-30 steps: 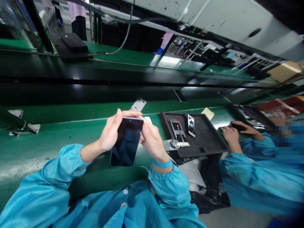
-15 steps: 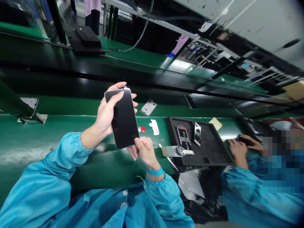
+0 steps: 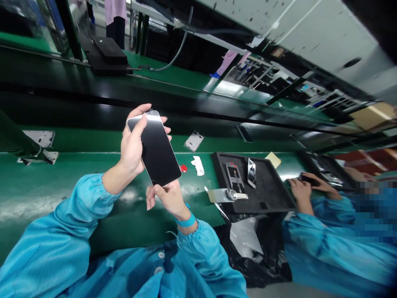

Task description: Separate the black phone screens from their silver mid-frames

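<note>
A dark glossy phone screen panel (image 3: 156,151) is held upright and tilted above the green bench (image 3: 62,186). My left hand (image 3: 133,145) wraps round its left edge and top, thumb across the glass. My right hand (image 3: 166,198) pinches the panel's bottom corner from below. Both sleeves are blue, and a blue band sits on the right wrist.
A black foam tray (image 3: 273,188) with a fixture and small metal parts lies to the right. A white scrap (image 3: 197,164), a red dot (image 3: 183,168) and a phone frame (image 3: 194,140) lie behind the panel. A co-worker's hands (image 3: 299,188) work at the far right.
The panel has been raised from chest height and turned upright. My right hand slid from its top right edge down to the bottom corner. The left hand lifted with it.
</note>
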`<state>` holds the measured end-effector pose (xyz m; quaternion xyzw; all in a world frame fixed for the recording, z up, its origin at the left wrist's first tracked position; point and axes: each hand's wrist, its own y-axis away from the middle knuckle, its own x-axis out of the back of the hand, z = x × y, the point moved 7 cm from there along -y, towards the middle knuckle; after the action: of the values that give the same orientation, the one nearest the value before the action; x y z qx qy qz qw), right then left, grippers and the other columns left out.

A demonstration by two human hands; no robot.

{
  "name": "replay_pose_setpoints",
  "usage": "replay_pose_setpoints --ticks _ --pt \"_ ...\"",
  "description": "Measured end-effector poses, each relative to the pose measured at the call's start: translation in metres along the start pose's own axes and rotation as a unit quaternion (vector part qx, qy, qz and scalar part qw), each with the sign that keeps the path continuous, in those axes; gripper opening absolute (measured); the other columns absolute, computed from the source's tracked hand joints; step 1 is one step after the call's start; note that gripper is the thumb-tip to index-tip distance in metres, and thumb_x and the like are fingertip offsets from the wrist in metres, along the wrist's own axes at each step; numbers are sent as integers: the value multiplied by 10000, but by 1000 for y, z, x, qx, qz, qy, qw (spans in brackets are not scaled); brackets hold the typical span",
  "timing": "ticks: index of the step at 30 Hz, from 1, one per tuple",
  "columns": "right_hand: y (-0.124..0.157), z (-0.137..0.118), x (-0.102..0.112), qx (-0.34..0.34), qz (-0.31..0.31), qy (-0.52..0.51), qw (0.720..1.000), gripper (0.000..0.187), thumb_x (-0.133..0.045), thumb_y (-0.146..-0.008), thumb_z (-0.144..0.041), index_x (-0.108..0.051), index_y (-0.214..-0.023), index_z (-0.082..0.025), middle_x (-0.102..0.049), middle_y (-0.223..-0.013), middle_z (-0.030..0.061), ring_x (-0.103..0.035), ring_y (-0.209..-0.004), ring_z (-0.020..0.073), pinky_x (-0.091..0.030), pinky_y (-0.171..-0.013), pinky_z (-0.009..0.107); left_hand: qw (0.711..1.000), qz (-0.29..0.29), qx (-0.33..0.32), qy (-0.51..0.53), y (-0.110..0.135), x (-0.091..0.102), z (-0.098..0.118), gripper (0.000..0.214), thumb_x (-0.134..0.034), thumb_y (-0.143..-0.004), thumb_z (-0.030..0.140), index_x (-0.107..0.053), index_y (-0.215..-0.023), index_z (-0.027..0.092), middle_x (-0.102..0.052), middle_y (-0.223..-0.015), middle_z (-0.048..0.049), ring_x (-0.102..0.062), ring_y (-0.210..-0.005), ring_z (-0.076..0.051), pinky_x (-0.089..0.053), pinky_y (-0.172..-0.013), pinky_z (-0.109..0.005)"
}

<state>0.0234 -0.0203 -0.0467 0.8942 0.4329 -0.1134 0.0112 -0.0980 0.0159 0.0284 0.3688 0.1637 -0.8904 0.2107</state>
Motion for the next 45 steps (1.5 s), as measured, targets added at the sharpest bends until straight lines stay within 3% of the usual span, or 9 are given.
replay_pose_setpoints --ticks 6,10,17,20,26,30,33,36,45 --pt "-1 0 8 -37 8 52 998 722 -719 -894 -796 -595 -473 -222 -605 -434 47 -630 -404 189 -495 -452 313 998 60 0 -19 -1 4 0 547 -345 -1122 682 -632 -1209 224 -785 -893 -47 -784 -714 -182 -670 -676 -291" --pt "6 -13 38 -13 74 37 997 779 -598 -903 -898 -667 -550 -206 -617 -460 49 -661 -443 215 -529 -495 346 999 40 25 -11 -3 -1 3 718 -149 -1103 735 -638 -1210 220 -783 -851 -53 -771 -664 -188 -674 -646 -308" --pt "17 -7 51 -5 91 55 994 813 -533 -978 -855 -580 -473 -220 -544 -408 32 -591 -394 180 -426 -464 314 998 12 36 -45 1 -3 -2 726 -207 -1088 768 -643 -1252 212 -797 -919 -72 -780 -673 -190 -678 -646 -317" --pt "22 -8 49 5 89 55 995 804 -498 -991 -859 -621 -519 -220 -590 -460 46 -628 -455 204 -492 -514 346 996 29 63 -55 1 -1 -6 730 -224 -1070 798 -631 -1225 213 -790 -920 -70 -784 -680 -196 -683 -658 -337" --pt "20 -36 72 31 156 126 979 675 -510 -993 -852 -785 -1040 -238 -806 -968 83 -760 -891 252 -613 -832 409 991 32 119 -53 6 -5 -13 725 -164 -1100 750 -612 -1266 205 -787 -926 -70 -793 -692 -199 -693 -684 -358" --pt "5 -51 79 83 183 119 972 649 -516 -1021 -809 -689 -1352 -278 -740 -1313 94 -728 -1101 242 -608 -900 391 983 -20 151 -102 11 -7 -28 785 -229 -1056 825 -642 -1321 212 -813 -958 -82 -814 -714 -228 -700 -687 -381" --pt "-3 -47 80 89 196 54 975 618 -568 -976 -838 -732 -1083 -252 -708 -903 26 -652 -765 171 -557 -683 309 959 -118 199 -165 16 -14 -43 790 -340 -1038 834 -715 -1257 174 -831 -943 -106 -817 -721 -242 -694 -666 -360" --pt "0 -32 86 58 241 3 969 654 -658 -902 -862 -583 -720 -238 -466 -566 -54 -445 -515 121 -411 -502 271 931 -190 228 -210 21 -19 -53 766 -488 -1002 829 -764 -1161 133 -835 -926 -120 -814 -723 -238 -683 -642 -322" --pt "9 -3 93 32 261 -116 958 674 -804 -756 -852 -550 -623 -243 -472 -499 -62 -450 -454 119 -459 -463 280 897 -223 304 -231 30 -9 -88 756 -482 -991 844 -719 -1157 146 -824 -859 -116 -801 -639 -267 -692 -601 -404"
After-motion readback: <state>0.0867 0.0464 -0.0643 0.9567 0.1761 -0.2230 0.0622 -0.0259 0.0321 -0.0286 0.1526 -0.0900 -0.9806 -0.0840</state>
